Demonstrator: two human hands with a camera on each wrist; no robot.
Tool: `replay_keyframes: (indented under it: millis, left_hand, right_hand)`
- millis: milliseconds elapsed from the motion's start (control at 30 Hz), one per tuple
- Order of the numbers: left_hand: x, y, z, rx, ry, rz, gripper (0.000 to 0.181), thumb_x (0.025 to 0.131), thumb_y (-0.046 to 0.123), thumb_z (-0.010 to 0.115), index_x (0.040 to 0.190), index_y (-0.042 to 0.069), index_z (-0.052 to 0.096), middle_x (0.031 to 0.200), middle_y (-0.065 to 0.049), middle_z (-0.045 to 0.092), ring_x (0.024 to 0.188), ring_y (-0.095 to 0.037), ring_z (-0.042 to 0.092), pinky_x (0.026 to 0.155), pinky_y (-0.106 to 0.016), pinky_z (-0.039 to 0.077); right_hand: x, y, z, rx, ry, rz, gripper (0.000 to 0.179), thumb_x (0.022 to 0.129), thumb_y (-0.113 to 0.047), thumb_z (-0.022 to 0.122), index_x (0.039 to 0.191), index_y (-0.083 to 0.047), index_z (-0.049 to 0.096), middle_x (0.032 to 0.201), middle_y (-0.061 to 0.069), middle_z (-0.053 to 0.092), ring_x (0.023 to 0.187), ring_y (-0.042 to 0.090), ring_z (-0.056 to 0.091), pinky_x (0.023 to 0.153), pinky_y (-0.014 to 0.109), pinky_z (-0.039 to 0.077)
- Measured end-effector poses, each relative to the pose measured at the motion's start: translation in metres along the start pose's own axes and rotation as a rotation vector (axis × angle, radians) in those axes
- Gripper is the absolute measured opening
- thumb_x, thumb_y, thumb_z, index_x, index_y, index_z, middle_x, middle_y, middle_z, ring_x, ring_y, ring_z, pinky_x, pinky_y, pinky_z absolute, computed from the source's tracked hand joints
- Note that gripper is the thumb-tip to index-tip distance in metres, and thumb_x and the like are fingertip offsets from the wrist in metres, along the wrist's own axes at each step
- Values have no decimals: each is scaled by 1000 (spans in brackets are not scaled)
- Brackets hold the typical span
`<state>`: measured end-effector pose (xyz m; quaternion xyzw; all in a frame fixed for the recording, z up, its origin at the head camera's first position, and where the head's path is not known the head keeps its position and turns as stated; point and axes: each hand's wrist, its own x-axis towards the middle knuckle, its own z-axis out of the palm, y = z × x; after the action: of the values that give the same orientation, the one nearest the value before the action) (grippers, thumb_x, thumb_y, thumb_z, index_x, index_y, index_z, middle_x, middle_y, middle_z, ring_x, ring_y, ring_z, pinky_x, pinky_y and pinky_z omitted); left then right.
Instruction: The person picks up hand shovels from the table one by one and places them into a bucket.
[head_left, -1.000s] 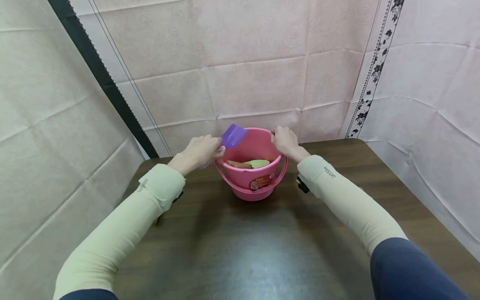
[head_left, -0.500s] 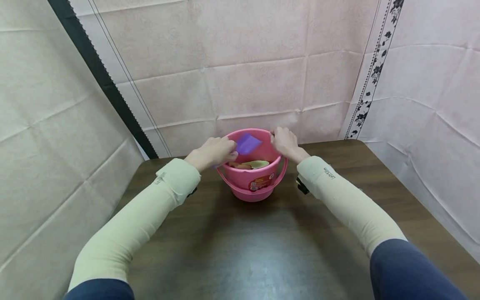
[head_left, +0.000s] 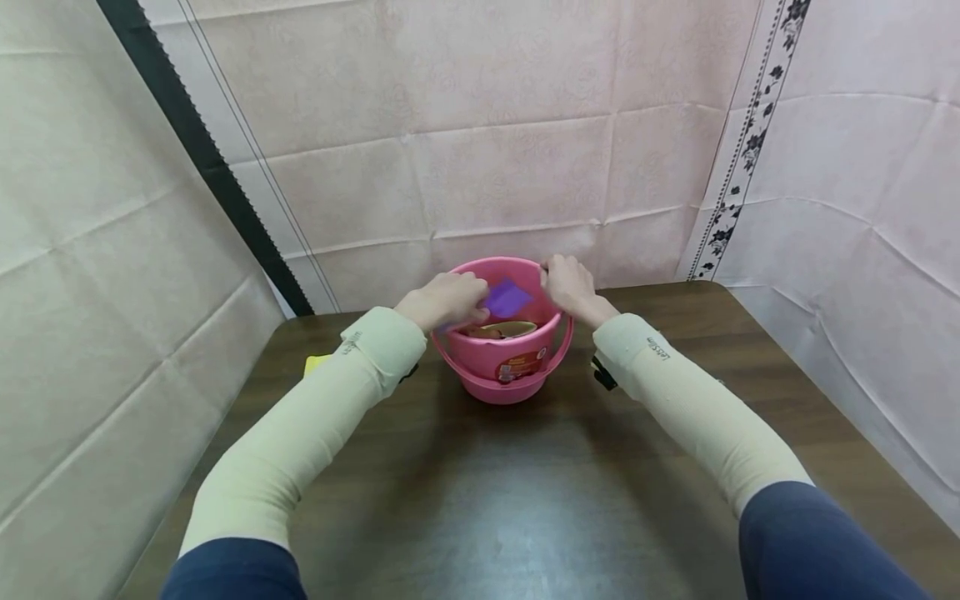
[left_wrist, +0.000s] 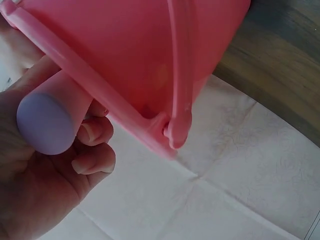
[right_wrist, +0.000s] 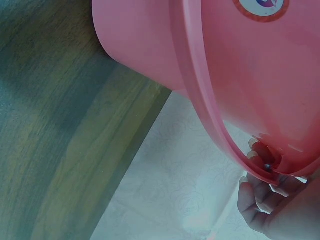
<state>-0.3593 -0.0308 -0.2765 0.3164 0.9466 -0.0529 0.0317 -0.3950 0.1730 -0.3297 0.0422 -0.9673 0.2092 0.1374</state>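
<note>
A pink bucket (head_left: 510, 367) stands near the table's far edge, its handle hanging down at the front. My left hand (head_left: 446, 302) grips a purple spatula (head_left: 506, 298) with a flat blade, which is over and partly inside the bucket's mouth. In the left wrist view, the fingers curl round its pink handle (left_wrist: 75, 95) with a lavender end, right at the bucket's rim. My right hand (head_left: 570, 287) holds the bucket's right rim, fingers bent round it near the handle joint. A brown item (head_left: 483, 332) and a pale green one (head_left: 517, 328) lie inside the bucket.
The dark wooden table (head_left: 510, 500) ends just behind the bucket. Pale cloth (head_left: 517, 167) hangs behind it and at both sides. A small yellow thing (head_left: 316, 362) shows at the left, mostly hidden behind my left forearm.
My left hand has moved right, bringing the spatula from the bucket's left rim over and down into its mouth. A yellow thing has come into sight at the left. My right hand has stayed put.
</note>
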Motion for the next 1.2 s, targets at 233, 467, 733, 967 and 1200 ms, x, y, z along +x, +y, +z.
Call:
replay_keyframes:
  millis: [233, 467, 733, 967, 1200]
  left_hand:
    - [10, 0, 0, 14, -25, -4, 14, 92, 24, 60, 85, 11, 58, 85, -3, 55, 79, -18, 49, 77, -31, 42]
    - [16, 3, 0, 56, -27, -4, 13, 89, 24, 61, 84, 12, 57, 87, -3, 55, 80, -18, 49, 79, -34, 43]
    - [19, 10, 4, 20, -90, -20, 18, 91, 29, 66, 92, 11, 61, 91, -3, 57, 81, -17, 51, 78, -32, 44]
    - [21, 14, 5, 19, -94, -21, 21, 89, 29, 68, 86, 11, 58, 85, -2, 53, 79, -18, 49, 73, -32, 42]
    - [23, 16, 9, 33, -106, -14, 23, 85, 31, 72, 84, 13, 57, 83, -2, 53, 79, -18, 50, 71, -32, 42]
  right_hand:
    - [2, -1, 0, 12, 12, 6, 27, 97, -20, 48, 78, -9, 64, 86, 14, 68, 86, 34, 66, 71, 47, 48]
    - [3, -1, -2, 13, 16, 4, 27, 98, -21, 47, 79, -10, 63, 85, 13, 67, 85, 33, 65, 72, 47, 48]
    - [2, 1, 1, 3, 5, -4, 25, 96, -19, 48, 82, -9, 66, 87, 14, 68, 83, 32, 65, 70, 47, 48]
    - [3, 1, 1, -5, 19, 1, 24, 96, -19, 49, 84, -9, 68, 91, 16, 69, 86, 34, 66, 71, 48, 49]
    - [2, 3, 2, -9, 13, -7, 24, 96, -18, 48, 86, -9, 68, 90, 16, 69, 87, 34, 66, 71, 48, 50]
